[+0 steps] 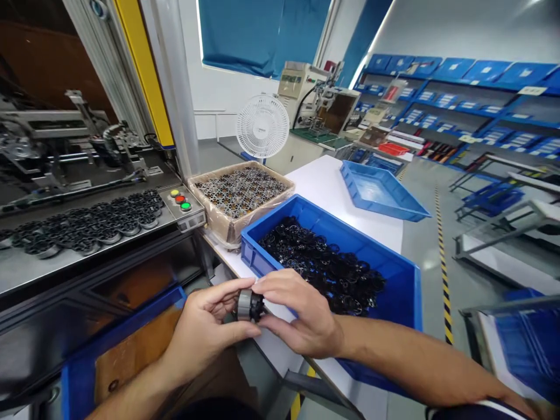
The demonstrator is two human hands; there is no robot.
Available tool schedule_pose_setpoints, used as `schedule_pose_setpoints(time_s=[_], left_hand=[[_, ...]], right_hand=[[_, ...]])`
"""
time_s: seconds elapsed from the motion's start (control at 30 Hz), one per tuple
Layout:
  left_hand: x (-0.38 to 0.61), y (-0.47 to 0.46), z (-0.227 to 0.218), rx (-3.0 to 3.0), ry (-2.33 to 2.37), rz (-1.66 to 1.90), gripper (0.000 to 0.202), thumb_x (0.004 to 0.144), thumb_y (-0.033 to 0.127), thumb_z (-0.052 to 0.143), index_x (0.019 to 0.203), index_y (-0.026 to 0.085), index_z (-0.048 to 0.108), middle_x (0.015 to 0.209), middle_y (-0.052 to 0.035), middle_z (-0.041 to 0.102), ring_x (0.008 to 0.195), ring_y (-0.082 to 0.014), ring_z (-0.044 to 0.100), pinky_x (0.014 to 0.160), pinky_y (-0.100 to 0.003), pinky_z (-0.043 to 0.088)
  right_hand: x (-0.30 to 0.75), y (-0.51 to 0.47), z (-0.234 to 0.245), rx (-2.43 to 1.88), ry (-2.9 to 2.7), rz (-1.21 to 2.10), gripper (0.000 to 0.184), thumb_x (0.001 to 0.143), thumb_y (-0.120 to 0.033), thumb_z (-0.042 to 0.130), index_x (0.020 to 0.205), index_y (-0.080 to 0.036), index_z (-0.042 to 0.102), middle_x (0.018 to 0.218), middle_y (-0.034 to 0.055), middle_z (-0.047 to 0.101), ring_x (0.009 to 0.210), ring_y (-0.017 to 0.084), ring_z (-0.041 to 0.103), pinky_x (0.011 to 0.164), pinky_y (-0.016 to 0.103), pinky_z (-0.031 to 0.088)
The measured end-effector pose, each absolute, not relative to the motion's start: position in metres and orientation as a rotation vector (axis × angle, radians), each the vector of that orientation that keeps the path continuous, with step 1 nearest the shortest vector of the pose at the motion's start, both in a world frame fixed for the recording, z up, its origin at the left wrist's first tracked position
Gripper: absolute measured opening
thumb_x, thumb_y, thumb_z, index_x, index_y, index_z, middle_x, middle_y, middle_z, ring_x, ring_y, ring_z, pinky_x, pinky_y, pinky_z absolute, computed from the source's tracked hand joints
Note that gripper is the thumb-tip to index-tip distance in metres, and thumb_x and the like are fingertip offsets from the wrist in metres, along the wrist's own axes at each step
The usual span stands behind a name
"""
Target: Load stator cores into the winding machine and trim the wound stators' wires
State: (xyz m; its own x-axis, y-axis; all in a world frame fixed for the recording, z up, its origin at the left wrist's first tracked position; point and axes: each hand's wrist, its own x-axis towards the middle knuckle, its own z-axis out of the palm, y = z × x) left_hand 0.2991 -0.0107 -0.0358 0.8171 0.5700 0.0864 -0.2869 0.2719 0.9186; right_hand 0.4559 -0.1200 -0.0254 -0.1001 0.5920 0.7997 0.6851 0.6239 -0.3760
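Observation:
Between my two hands is a small round part, a grey metal ring [245, 305] with a black plastic piece [256, 307] against its right side. My left hand [214, 318] grips the ring, thumb below and fingers above. My right hand [301, 312] closes on the black piece from the right. Whether the two pieces are fully joined I cannot tell, as fingers cover part of them. Just beyond my right hand stands a blue bin [405, 265] holding many black plastic parts [324, 262]. A plastic-lined carton [225, 227] behind it holds many grey ring parts [245, 189].
At left, rows of grey and black assemblies [87, 221] lie on a machine's metal table beside a button box [186, 216]. A blue tray [380, 192] rests on the white table [315, 175]. Below left sits another blue bin [79, 385] with cardboard. A white fan [262, 125] stands behind.

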Motion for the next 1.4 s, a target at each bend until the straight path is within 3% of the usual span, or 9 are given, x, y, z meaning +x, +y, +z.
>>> schedule_pose_setpoints(time_s=[0.3, 0.63, 0.73, 0.83, 0.97, 1.07, 1.2, 1.4], left_hand=[[0.299, -0.017, -0.030, 1.345, 0.331, 0.741, 0.054, 0.055, -0.003, 0.083, 0.099, 0.028, 0.077, 0.093, 0.0028, 0.080, 0.087, -0.0159, 0.075, 0.078, -0.012, 0.057], [0.296, -0.011, -0.030, 1.257, 0.293, 0.521, 0.053, 0.059, 0.000, 0.083, 0.103, 0.028, 0.076, 0.098, 0.0017, 0.079, 0.088, -0.0197, 0.075, 0.077, -0.018, 0.060], [0.295, -0.013, -0.033, 1.278, 0.300, 0.520, 0.052, 0.062, 0.004, 0.082, 0.106, 0.029, 0.074, 0.102, 0.0022, 0.078, 0.091, -0.0187, 0.075, 0.079, -0.018, 0.060], [0.293, -0.019, -0.039, 1.375, 0.311, 0.546, 0.048, 0.076, 0.013, 0.076, 0.121, 0.028, 0.067, 0.116, -0.0011, 0.074, 0.103, -0.0189, 0.072, 0.088, -0.021, 0.057], [0.282, -0.026, -0.045, 1.567, 0.298, 0.505, 0.050, 0.093, 0.021, 0.054, 0.142, 0.026, 0.046, 0.143, -0.0047, 0.055, 0.132, -0.0208, 0.051, 0.108, -0.029, 0.043], [0.272, -0.029, -0.047, 1.727, 0.250, 0.448, 0.055, 0.095, 0.020, 0.049, 0.148, 0.029, 0.037, 0.149, -0.0052, 0.048, 0.135, -0.0222, 0.047, 0.112, -0.032, 0.040], [0.270, -0.031, -0.052, 1.871, 0.187, 0.539, 0.059, 0.092, 0.017, 0.054, 0.146, 0.032, 0.037, 0.145, -0.0050, 0.053, 0.132, -0.0226, 0.052, 0.110, -0.031, 0.043], [0.273, -0.032, -0.056, 1.902, 0.234, 0.555, 0.052, 0.095, 0.018, 0.048, 0.144, 0.032, 0.039, 0.141, -0.0054, 0.057, 0.130, -0.0215, 0.054, 0.105, -0.029, 0.045]], right_hand=[[0.463, -0.117, -0.025, -1.096, -1.863, -0.206, 0.048, 0.080, -0.010, 0.070, 0.124, -0.011, 0.053, 0.105, 0.0156, 0.063, 0.102, 0.023, 0.061, 0.086, 0.042, 0.056], [0.469, -0.118, -0.025, -1.098, -2.029, -0.272, 0.040, 0.086, -0.018, 0.065, 0.123, -0.007, 0.055, 0.104, 0.0172, 0.063, 0.101, 0.023, 0.060, 0.082, 0.040, 0.056], [0.467, -0.120, -0.024, -1.139, -2.038, -0.300, 0.039, 0.087, -0.020, 0.063, 0.124, -0.009, 0.054, 0.104, 0.0169, 0.064, 0.100, 0.024, 0.061, 0.080, 0.040, 0.056], [0.466, -0.120, -0.023, -1.175, -2.035, -0.314, 0.036, 0.087, -0.020, 0.064, 0.121, -0.010, 0.056, 0.103, 0.0159, 0.066, 0.098, 0.023, 0.061, 0.079, 0.040, 0.056], [0.470, -0.115, -0.018, -1.154, -1.939, -0.146, 0.045, 0.086, -0.033, 0.068, 0.122, -0.009, 0.057, 0.111, 0.0179, 0.063, 0.107, 0.024, 0.059, 0.090, 0.042, 0.053], [0.473, -0.112, -0.017, -1.162, -1.832, 0.165, 0.054, 0.087, -0.045, 0.064, 0.126, -0.009, 0.056, 0.110, 0.0170, 0.066, 0.104, 0.020, 0.062, 0.092, 0.037, 0.053], [0.470, -0.112, -0.021, -1.165, -1.802, 0.309, 0.038, 0.089, -0.040, 0.062, 0.110, -0.009, 0.065, 0.088, 0.0094, 0.071, 0.082, 0.014, 0.065, 0.077, 0.026, 0.055], [0.469, -0.113, -0.023, -1.205, -1.805, 0.284, 0.040, 0.086, -0.041, 0.067, 0.110, -0.009, 0.065, 0.089, 0.0104, 0.071, 0.083, 0.016, 0.066, 0.077, 0.028, 0.056]])
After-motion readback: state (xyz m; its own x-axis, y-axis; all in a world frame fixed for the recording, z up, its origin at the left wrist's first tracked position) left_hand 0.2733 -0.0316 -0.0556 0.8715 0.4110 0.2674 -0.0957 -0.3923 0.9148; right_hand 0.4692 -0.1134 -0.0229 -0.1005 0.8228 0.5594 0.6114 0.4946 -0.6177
